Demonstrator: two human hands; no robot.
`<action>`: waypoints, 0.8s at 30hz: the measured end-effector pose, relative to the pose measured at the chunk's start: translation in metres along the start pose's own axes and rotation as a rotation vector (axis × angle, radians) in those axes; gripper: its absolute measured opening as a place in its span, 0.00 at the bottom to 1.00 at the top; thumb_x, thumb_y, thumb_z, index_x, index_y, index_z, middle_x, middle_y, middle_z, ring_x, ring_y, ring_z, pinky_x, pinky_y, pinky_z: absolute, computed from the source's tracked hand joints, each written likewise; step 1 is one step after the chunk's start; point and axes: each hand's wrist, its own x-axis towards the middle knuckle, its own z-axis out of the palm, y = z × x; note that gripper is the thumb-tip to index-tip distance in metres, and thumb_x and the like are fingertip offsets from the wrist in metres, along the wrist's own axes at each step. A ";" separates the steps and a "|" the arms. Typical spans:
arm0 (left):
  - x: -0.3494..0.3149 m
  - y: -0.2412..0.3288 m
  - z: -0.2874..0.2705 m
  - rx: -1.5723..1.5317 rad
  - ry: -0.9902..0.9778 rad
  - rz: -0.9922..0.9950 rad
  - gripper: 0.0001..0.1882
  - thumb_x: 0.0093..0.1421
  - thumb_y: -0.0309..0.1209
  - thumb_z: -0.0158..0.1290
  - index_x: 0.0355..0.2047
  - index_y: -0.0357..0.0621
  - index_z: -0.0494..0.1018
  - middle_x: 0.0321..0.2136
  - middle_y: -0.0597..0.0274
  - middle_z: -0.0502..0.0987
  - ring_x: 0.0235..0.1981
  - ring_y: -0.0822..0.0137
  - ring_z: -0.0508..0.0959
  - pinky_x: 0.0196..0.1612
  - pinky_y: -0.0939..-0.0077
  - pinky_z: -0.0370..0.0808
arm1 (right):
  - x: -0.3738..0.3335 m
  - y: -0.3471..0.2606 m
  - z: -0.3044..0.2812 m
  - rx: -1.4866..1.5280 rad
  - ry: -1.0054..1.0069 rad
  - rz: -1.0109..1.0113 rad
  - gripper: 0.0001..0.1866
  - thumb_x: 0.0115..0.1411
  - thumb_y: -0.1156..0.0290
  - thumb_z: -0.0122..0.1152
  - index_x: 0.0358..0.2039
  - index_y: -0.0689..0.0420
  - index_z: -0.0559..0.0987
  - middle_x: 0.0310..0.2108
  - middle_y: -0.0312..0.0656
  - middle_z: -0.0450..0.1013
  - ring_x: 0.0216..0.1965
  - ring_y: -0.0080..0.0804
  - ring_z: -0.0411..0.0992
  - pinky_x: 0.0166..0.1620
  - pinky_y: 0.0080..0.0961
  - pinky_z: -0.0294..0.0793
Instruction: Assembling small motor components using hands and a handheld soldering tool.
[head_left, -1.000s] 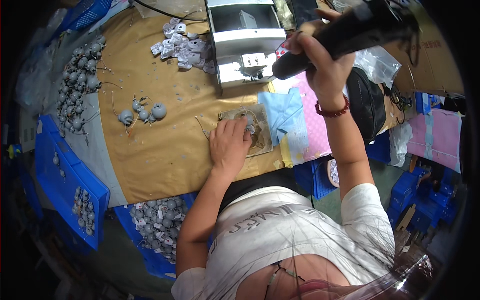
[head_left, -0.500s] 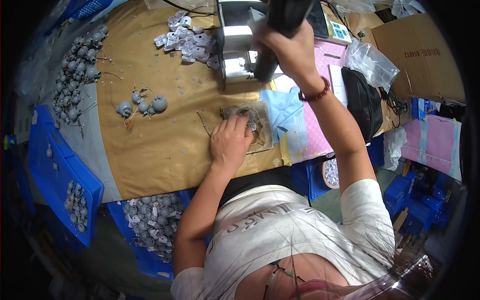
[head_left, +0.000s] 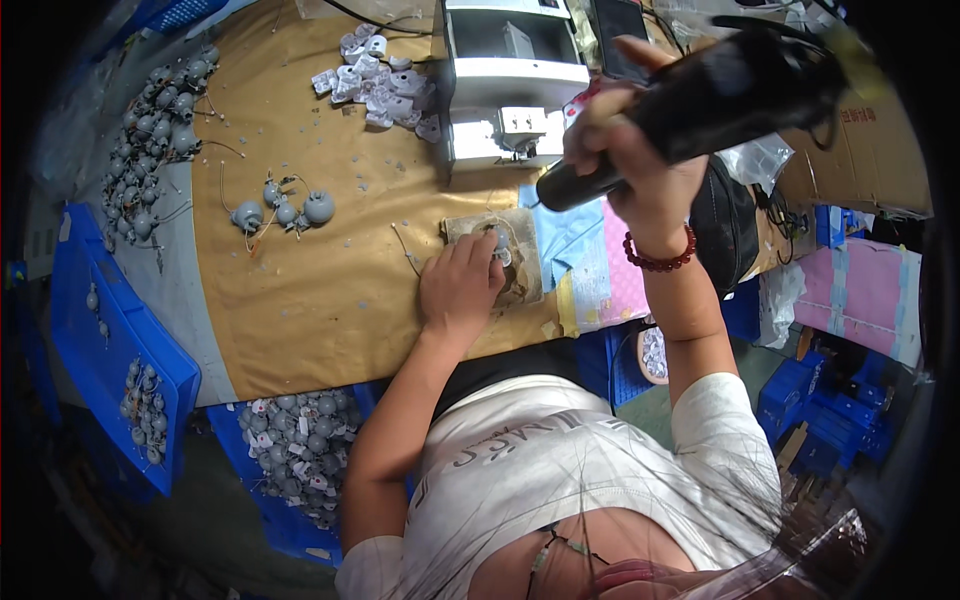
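1. Right hand (head_left: 650, 170): wrapped round black power tool (head_left: 720, 100) — tip toward 8 o'clock.
2. Left hand (head_left: 460, 285): fingertips on grey part (head_left: 503, 239); pinching or pressing, cannot tell.
3. Grey part sits at square fixture (head_left: 530, 275), 2 o'clock of left hand.
4. White parts (head_left: 385, 95) heaped — 11 o'clock of fixture.

Shows solid black on the handheld power tool (head_left: 700, 105), gray on the round part (head_left: 503, 238) and mottled grayish brown on the square block (head_left: 528, 282). Pairs dark red on the beaded bracelet (head_left: 660, 262) with white, gray-lettered, on the shirt (head_left: 590, 470). Spreads golden brown over the table cover (head_left: 330, 320), light blue across the cloth (head_left: 570, 255), bright blue along the left-hand tray (head_left: 120, 345).
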 end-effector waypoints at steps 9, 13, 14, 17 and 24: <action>0.002 0.003 -0.004 -0.021 -0.045 -0.015 0.17 0.53 0.31 0.60 0.44 0.47 0.76 0.36 0.60 0.77 0.38 0.54 0.79 0.39 0.59 0.74 | 0.069 0.045 0.004 -0.261 0.300 -0.234 0.27 0.59 0.84 0.62 0.57 0.63 0.63 0.28 0.36 0.73 0.19 0.22 0.71 0.24 0.20 0.73; 0.004 0.003 -0.005 -0.040 -0.027 -0.005 0.18 0.52 0.31 0.61 0.44 0.46 0.76 0.36 0.60 0.77 0.38 0.54 0.79 0.38 0.59 0.74 | 0.057 0.014 -0.016 -0.285 0.084 -0.370 0.27 0.59 0.84 0.58 0.57 0.61 0.60 0.27 0.42 0.72 0.23 0.30 0.72 0.30 0.27 0.76; 0.003 0.003 -0.006 -0.052 -0.031 -0.002 0.18 0.52 0.31 0.61 0.44 0.46 0.76 0.36 0.60 0.77 0.38 0.54 0.79 0.38 0.59 0.74 | 0.051 0.007 -0.018 -0.290 0.032 -0.398 0.27 0.59 0.84 0.57 0.57 0.61 0.60 0.27 0.44 0.72 0.24 0.32 0.73 0.32 0.29 0.76; 0.001 -0.001 -0.005 -0.054 -0.026 0.001 0.18 0.52 0.31 0.61 0.44 0.46 0.76 0.36 0.60 0.77 0.37 0.54 0.79 0.38 0.59 0.74 | 0.035 0.007 -0.008 -0.121 0.051 -0.203 0.25 0.58 0.85 0.57 0.55 0.61 0.62 0.25 0.43 0.70 0.23 0.34 0.71 0.32 0.32 0.76; 0.004 0.002 -0.006 -0.058 -0.052 -0.018 0.16 0.53 0.30 0.61 0.44 0.46 0.76 0.36 0.59 0.77 0.38 0.54 0.79 0.39 0.59 0.74 | 0.055 0.051 -0.002 -0.148 0.173 0.059 0.14 0.55 0.78 0.68 0.40 0.64 0.74 0.23 0.40 0.76 0.22 0.26 0.75 0.28 0.23 0.74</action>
